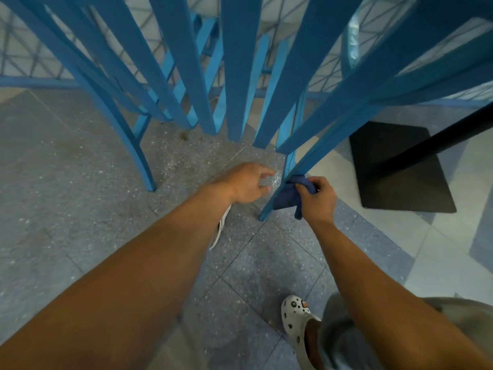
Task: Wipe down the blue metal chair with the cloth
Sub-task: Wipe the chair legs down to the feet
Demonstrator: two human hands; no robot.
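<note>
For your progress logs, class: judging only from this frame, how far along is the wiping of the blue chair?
Done: nothing can be confirmed; no part of the blue chair looks visibly cleaner. In hand: the right hand grips the dark blue cloth against the lower end of a chair leg, near the floor; the left hand hovers open beside it. Left: presumably the other legs and the slats.

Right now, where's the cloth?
Head view, right of centre: the cloth is gripped in the right hand, pressed against the chair leg just above the floor.
</note>
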